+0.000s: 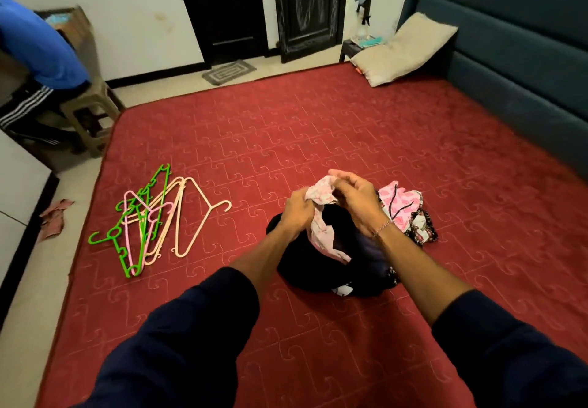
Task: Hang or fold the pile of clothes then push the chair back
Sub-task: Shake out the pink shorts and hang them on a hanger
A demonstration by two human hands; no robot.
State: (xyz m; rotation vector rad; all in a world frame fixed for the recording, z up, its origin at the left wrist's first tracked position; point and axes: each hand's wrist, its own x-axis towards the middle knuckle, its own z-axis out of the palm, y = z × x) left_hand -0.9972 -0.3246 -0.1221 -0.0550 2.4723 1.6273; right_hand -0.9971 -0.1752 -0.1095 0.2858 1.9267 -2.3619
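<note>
A pile of clothes (pixel 337 267) lies on the red bed cover (pixel 286 140): a black garment in front, with a pink printed piece (pixel 399 205) and a dark floral one (pixel 421 227) behind it. Both my hands are raised just above the pile and hold a light pink patterned garment (pixel 321 232). My left hand (pixel 297 212) grips its left side. My right hand (pixel 358 199) pinches its upper edge. The cloth hangs down between them onto the black garment. Several plastic hangers (pixel 149 220), green, pink and cream, lie in a heap to the left.
A beige pillow (pixel 404 49) leans against the dark blue headboard (pixel 515 44) at the back right. At the left, a person in a blue top (pixel 38 44) sits on a plastic stool (pixel 92 114). Dark doors (pixel 222 9) stand at the back. A reddish cloth (pixel 55 216) lies on the floor.
</note>
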